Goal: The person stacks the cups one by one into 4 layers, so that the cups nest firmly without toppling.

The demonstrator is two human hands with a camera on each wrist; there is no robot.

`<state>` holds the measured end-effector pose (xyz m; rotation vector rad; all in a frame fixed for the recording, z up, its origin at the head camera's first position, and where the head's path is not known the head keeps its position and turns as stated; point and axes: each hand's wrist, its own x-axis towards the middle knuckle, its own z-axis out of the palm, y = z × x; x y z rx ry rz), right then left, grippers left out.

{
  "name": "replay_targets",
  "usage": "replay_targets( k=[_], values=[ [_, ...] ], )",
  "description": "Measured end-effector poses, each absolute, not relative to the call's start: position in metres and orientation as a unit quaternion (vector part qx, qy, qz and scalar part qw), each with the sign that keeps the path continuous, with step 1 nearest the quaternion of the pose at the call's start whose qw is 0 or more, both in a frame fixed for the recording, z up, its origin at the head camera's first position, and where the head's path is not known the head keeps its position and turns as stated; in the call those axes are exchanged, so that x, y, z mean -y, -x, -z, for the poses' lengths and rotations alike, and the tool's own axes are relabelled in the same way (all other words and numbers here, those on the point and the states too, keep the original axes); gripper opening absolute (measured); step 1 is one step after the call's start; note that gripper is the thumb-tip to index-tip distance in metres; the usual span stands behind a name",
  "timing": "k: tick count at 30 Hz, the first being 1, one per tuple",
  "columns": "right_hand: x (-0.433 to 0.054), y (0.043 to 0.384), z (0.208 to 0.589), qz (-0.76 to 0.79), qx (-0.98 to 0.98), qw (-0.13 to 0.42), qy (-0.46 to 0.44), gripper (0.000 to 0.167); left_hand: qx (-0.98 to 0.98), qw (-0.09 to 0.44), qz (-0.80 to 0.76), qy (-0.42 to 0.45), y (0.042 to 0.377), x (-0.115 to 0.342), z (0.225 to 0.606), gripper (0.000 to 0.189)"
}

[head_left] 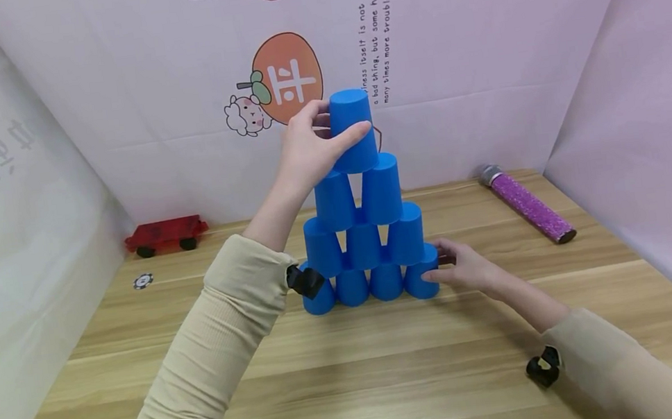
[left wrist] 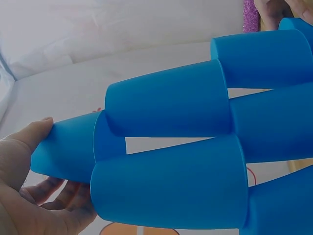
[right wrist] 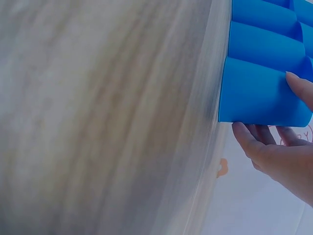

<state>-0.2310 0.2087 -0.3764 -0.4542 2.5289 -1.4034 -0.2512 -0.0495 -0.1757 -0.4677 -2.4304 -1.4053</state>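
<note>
Upside-down blue cups stand in a pyramid of rows that narrow upward, with a single top cup (head_left: 350, 108) resting across the two cups below it. My left hand (head_left: 308, 148) grips that top cup from the left, thumb across its front and fingers behind. The left wrist view shows the same cup (left wrist: 68, 142) between thumb and fingers. Low on the right, my right hand (head_left: 468, 269) holds the end cup (head_left: 418, 285) of the bottom row. Seen from the right wrist, the thumb touches one side of this cup (right wrist: 259, 95) and the fingers the other.
A purple glittery microphone (head_left: 531, 206) lies at the right on the wooden table (head_left: 358, 388). At the back left are a red toy car base (head_left: 166, 234) and a small black-and-white chip (head_left: 143, 281). A printed white cloth (head_left: 453, 83) hangs behind and at both sides.
</note>
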Motion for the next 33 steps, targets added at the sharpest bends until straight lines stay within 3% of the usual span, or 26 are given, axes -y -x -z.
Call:
replay_targets(
  k=[12, 24, 33],
  values=[
    [-0.208, 0.229, 0.375, 0.476, -0.859, 0.105, 0.155, 0.053, 0.843, 0.148, 0.492, 0.159, 0.25, 0.049, 0.177, 0.059],
    [-0.209, 0.231, 0.377, 0.474, -0.861, 0.106, 0.151, 0.053, 0.844, 0.152, 0.491, 0.152, 0.247, 0.05, 0.182, 0.072],
    [-0.212, 0.235, 0.38, 0.474, -0.86, 0.106, 0.154, 0.054, 0.777, 0.242, 0.557, 0.164, 0.234, 0.074, 0.195, 0.051]
  ],
)
